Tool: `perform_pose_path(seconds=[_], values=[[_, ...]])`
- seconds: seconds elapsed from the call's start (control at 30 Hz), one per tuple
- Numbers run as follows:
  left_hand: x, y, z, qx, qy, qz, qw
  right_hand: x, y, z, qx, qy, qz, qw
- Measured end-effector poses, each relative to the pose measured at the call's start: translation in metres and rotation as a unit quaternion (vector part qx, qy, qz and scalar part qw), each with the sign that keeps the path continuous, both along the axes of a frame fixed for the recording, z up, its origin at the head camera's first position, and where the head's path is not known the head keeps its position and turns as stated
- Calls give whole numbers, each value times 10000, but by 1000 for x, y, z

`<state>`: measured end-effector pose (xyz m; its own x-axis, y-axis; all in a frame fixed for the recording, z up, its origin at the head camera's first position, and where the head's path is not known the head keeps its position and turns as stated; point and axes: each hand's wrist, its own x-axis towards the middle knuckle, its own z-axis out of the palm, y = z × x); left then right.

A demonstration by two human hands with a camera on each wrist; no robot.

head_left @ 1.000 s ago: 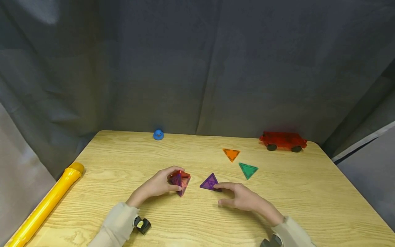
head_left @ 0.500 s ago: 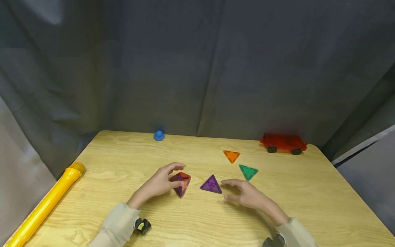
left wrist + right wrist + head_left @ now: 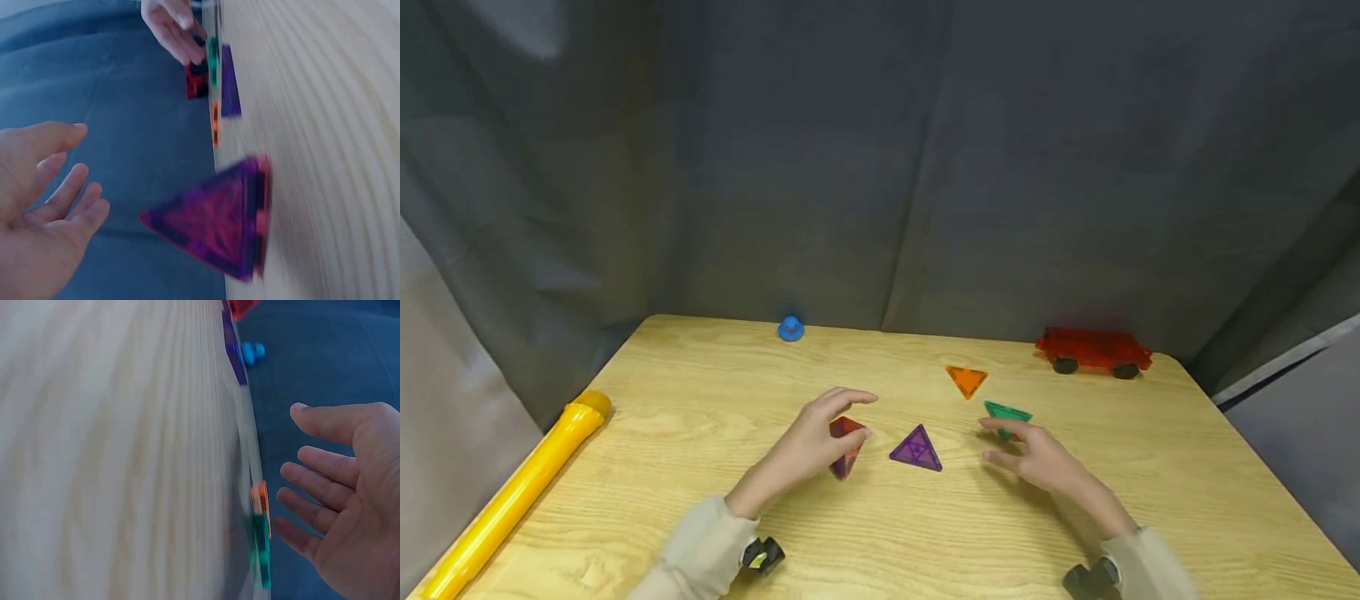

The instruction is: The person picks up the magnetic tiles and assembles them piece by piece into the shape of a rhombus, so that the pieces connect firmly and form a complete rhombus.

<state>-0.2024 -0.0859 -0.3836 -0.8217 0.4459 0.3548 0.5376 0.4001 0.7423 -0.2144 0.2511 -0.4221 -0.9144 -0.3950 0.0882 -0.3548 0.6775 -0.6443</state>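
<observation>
A small pyramid of red and purple magnetic tiles [image 3: 215,222] stands on the table, partly hidden by my left hand [image 3: 808,442] in the head view. That hand is held loosely with thumb and fingers spread; the left wrist view shows it apart from the pyramid. To the right lies a flat purple triangular magnetic tile [image 3: 917,450]. My right hand [image 3: 1047,460] hovers further right, its fingers relaxed and holding nothing. Its fingertips overlap a green triangular tile [image 3: 1006,411] in the head view. Just behind is an orange triangular tile [image 3: 967,381].
A red toy car base [image 3: 1094,351] with dark wheels stands at the back right of the wooden table [image 3: 880,533]. Near the back edge sits a blue rubber duck [image 3: 791,328]. A long yellow tube [image 3: 512,496] lies along the left edge; a dark curtain [image 3: 790,167] hangs behind.
My right hand has left the purple tile and moved right to the green one. My left hand has loosened from the pyramid, its fingers spreading and shifting slightly right.
</observation>
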Motion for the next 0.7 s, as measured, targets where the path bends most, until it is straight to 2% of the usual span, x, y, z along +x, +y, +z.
perform_pose_path(seconds=[0.1, 0.27, 0.4, 0.53, 0.7], values=[[2, 8, 1, -27, -374, -302, 9988, -2, 7, 1, -37, 95, -94, 9999], [0, 21, -4, -306, -840, -759, 9931, -5, 17, 4, 30, 115, -314, 9994], [-2, 29, -10, -640, -1367, -1016, 9833, -6, 23, 4, 241, -98, -493, 9984], [-1, 35, -14, -1110, -1782, -1056, 9720, -7, 26, 3, 317, -178, -484, 9982], [0, 43, -18, -1816, -1909, -1016, 9593, -6, 29, -1, 255, -324, -343, 9986]])
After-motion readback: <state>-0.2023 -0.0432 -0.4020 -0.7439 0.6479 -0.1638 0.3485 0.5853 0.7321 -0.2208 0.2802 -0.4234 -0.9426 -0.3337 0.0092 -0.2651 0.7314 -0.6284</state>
